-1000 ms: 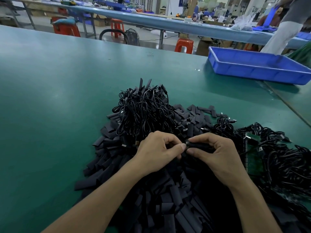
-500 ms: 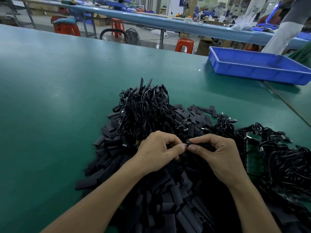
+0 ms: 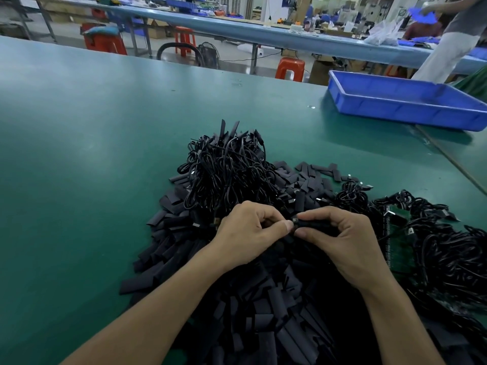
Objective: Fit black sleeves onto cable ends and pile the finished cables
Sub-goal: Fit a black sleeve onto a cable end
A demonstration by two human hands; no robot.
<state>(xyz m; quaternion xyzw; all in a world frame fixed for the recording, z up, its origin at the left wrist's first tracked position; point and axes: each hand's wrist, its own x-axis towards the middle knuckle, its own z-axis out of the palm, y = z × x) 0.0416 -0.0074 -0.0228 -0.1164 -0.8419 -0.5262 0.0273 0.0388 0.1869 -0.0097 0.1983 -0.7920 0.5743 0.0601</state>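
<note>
While the left hand (image 3: pixel 247 230) pinches a cable end (image 3: pixel 295 220) and the right hand (image 3: pixel 347 241) grips the black sleeve (image 3: pixel 313 224), by the counter's (image 3: pixel 79 154) near edge, that end now peeks through; probably almost fitted

Wide-angle camera worn on the head, facing forward and down across the green table (image 3: pixel 79 167). Left hand (image 3: pixel 245 233) and right hand (image 3: pixel 342 243) sit close to the lens, below centre. Neighbouring bench (image 3: pixel 263 35) lies far off at the top edge.

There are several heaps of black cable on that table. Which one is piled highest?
The tall heap just beyond the left hand, its ends sticking up. The small bundle to its right and the spread heap at the right edge lie lower.
</note>
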